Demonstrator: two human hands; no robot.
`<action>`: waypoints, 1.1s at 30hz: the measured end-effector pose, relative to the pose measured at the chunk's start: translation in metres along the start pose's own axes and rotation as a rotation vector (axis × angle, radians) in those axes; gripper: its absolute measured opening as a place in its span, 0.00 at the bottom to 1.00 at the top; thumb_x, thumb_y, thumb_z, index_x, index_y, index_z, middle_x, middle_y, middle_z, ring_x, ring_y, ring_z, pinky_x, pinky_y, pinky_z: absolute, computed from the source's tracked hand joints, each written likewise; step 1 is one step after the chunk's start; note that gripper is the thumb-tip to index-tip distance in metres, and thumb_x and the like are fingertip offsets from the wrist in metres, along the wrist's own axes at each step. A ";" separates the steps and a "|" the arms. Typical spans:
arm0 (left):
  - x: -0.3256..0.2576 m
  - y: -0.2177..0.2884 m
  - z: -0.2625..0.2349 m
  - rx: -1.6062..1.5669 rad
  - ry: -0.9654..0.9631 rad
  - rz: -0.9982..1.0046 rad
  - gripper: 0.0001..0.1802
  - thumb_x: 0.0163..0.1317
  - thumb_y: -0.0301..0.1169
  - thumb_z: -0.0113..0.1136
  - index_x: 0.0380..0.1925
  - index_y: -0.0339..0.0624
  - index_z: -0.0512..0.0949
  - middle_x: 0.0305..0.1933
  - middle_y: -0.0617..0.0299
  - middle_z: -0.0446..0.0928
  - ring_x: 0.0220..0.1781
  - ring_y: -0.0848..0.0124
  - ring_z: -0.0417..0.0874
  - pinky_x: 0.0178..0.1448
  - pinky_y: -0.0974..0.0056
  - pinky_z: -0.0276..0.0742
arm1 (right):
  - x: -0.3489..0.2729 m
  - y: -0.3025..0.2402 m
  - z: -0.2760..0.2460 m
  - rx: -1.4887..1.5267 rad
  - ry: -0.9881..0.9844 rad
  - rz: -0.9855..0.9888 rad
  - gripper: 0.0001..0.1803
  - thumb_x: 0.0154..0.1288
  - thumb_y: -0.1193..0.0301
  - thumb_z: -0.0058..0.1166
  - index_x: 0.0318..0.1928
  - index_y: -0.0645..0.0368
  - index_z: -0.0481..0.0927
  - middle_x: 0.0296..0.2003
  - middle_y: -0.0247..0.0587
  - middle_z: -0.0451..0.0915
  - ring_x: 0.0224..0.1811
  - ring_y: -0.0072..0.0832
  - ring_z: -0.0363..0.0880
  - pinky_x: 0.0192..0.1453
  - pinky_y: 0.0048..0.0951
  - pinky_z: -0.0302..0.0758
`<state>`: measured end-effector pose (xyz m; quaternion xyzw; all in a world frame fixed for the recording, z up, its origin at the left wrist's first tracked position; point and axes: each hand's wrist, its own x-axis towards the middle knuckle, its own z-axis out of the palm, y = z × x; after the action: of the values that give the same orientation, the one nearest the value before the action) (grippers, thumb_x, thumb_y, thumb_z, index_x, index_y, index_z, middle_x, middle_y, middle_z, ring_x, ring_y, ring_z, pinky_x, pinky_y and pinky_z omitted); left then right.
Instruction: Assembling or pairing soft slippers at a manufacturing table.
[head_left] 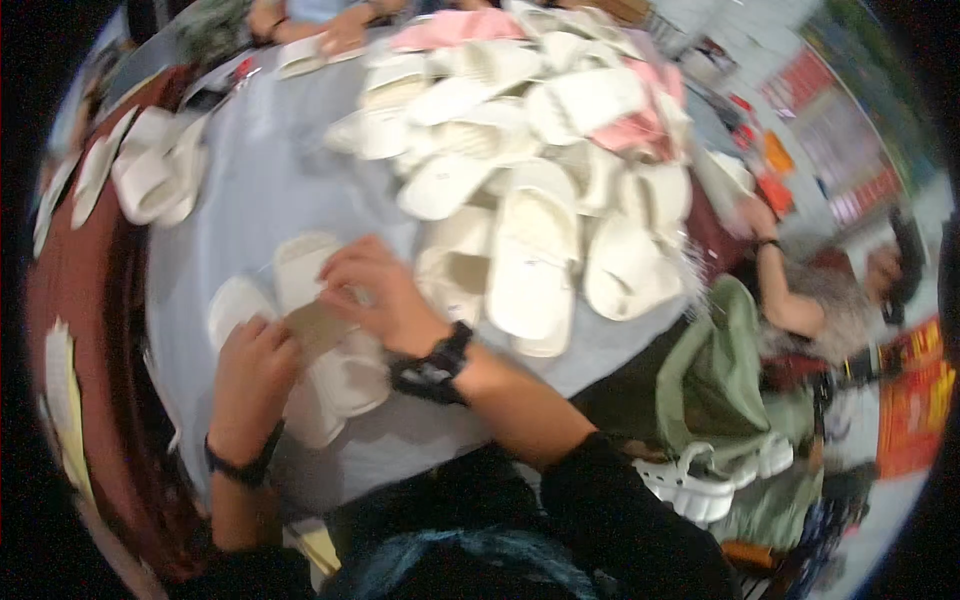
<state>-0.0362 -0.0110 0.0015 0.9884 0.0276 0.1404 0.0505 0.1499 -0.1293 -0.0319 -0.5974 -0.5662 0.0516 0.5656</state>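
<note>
A small flat tan piece (318, 330), too blurred to name, stretches between my two hands above a pair of white slippers. My left hand (252, 370) is closed at its left end. On its other end are the bent, pinching fingers of my right hand (375, 295). The pair lies under and around my hands: the left slipper's sole (240, 305) shows beside my left fingers, and the other slipper's strap (352, 375) lies beneath my right wrist. Parts of both are hidden by my hands.
A big heap of white slippers (530, 250) covers the table's right side, with pink cloth (460, 30) among it. More slippers (150, 170) stand at the left edge. Another person's hands (345, 30) work at the far side; someone sits at the right, near white clogs (690, 485).
</note>
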 end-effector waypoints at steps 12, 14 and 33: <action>-0.004 0.016 0.008 0.022 -0.032 -0.218 0.14 0.52 0.20 0.56 0.41 0.36 0.75 0.33 0.49 0.76 0.37 0.51 0.79 0.38 0.52 0.74 | -0.008 0.003 0.016 -0.043 -0.128 -0.263 0.10 0.46 0.71 0.69 0.31 0.49 0.83 0.46 0.32 0.77 0.53 0.42 0.68 0.58 0.42 0.70; -0.003 0.025 0.002 0.026 -0.076 -0.281 0.15 0.53 0.20 0.56 0.43 0.35 0.75 0.32 0.49 0.76 0.36 0.51 0.79 0.37 0.52 0.74 | -0.010 0.002 0.018 -0.103 -0.131 -0.273 0.11 0.45 0.71 0.69 0.32 0.48 0.83 0.50 0.34 0.75 0.56 0.46 0.66 0.62 0.45 0.68; 0.004 0.031 -0.007 0.093 0.165 -0.211 0.11 0.48 0.17 0.58 0.34 0.37 0.77 0.38 0.56 0.76 0.40 0.57 0.77 0.42 0.56 0.72 | -0.014 0.002 0.021 -0.168 -0.180 -0.152 0.14 0.41 0.71 0.71 0.33 0.47 0.85 0.60 0.39 0.70 0.67 0.47 0.59 0.66 0.49 0.63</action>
<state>-0.0330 -0.0410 0.0123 0.9664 0.1417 0.2138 0.0168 0.1317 -0.1253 -0.0491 -0.5911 -0.6605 0.0145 0.4627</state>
